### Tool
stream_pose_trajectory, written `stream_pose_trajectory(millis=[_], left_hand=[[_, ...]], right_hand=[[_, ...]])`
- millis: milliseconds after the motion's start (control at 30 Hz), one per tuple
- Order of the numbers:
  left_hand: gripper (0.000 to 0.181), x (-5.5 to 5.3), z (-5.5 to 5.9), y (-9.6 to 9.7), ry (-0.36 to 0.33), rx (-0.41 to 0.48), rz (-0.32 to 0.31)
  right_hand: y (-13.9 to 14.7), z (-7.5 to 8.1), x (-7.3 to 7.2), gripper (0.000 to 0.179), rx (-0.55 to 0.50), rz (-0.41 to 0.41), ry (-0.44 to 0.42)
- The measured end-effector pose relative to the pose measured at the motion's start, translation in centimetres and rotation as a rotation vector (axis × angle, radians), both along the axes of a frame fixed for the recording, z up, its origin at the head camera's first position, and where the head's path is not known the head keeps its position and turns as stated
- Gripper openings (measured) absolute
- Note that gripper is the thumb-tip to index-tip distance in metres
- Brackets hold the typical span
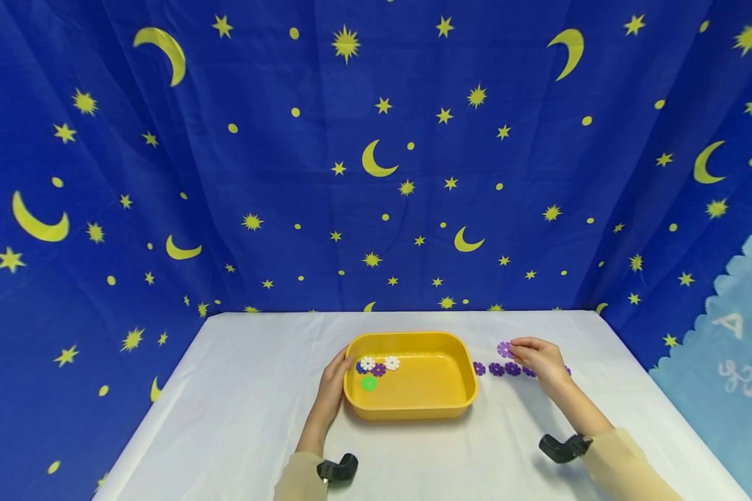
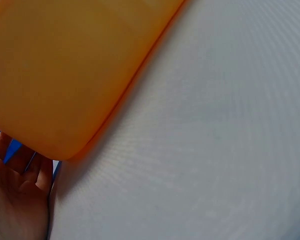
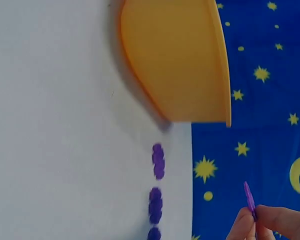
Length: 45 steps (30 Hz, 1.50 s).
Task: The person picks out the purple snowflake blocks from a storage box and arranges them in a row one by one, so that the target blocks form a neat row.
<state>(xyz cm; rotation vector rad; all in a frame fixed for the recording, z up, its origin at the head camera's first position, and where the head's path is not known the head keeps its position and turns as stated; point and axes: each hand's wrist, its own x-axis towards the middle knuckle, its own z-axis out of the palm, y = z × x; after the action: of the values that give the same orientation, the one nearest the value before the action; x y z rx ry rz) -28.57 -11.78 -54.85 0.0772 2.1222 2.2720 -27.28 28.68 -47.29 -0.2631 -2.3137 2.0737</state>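
Note:
A yellow plastic tub (image 1: 407, 410) stands on the table, and my left hand (image 1: 332, 383) grips its left end. In the left wrist view the fingers (image 2: 32, 170) of that hand lie against the end wall. My right hand (image 1: 540, 362) pinches a light purple snowflake disc (image 1: 505, 349) between thumb and fingers, raised above the table; the right wrist view shows the disc (image 3: 249, 199) edge-on. Below it runs a row of darker purple snowflake discs (image 1: 496, 369), partly hidden by the hand. Inside the tub, at its left, lie white discs (image 1: 391, 363), a purple disc (image 1: 379, 371), a blue disc (image 1: 360, 368) and a green disc (image 1: 368, 383).
A white cloth (image 1: 225, 390) covers the table. Blue curtains (image 1: 376, 209) with yellow moons and stars stand behind and at both sides. A light blue panel with white lettering (image 1: 733, 334) hangs at the right.

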Motion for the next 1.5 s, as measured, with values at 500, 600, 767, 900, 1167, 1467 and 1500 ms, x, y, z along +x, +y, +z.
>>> stream_pose_trajectory(millis=[500, 600, 767, 900, 1167, 1467, 1500], left_hand=[[0.055, 0.0, -0.5, 0.1, 0.009, -0.017, 0.023], [0.054, -0.1, -0.5, 0.1, 0.005, -0.024, 0.028], [0.054, -0.1, -0.6, 0.2, 0.003, -0.023, 0.025], [0.054, -0.1, -0.5, 0.2, 0.001, -0.017, 0.027], [0.052, 0.1, 0.2, 0.1, -0.005, -0.007, 0.007], [0.051, 0.7, 1.2, 0.0, -0.005, -0.012, -0.007], [0.052, 0.5, 0.8, 0.1, -0.005, -0.010, -0.002]], right_hand=[[4.2, -1.1, 0.8, 0.020, -0.037, -0.048, -0.009], [4.9, -1.4, 1.0, 0.026, -0.067, -0.064, 0.009], [6.2, -2.3, 1.2, 0.030, -0.071, -0.121, 0.025], [7.2, -3.1, 1.3, 0.035, -0.096, -0.188, 0.022], [9.1, -3.8, 1.5, 0.037, -0.115, -0.210, -0.029], [10.7, -4.8, 1.6, 0.039, -0.132, -0.319, -0.087], [10.7, -4.9, 1.7, 0.039, -0.127, -0.329, -0.081]])
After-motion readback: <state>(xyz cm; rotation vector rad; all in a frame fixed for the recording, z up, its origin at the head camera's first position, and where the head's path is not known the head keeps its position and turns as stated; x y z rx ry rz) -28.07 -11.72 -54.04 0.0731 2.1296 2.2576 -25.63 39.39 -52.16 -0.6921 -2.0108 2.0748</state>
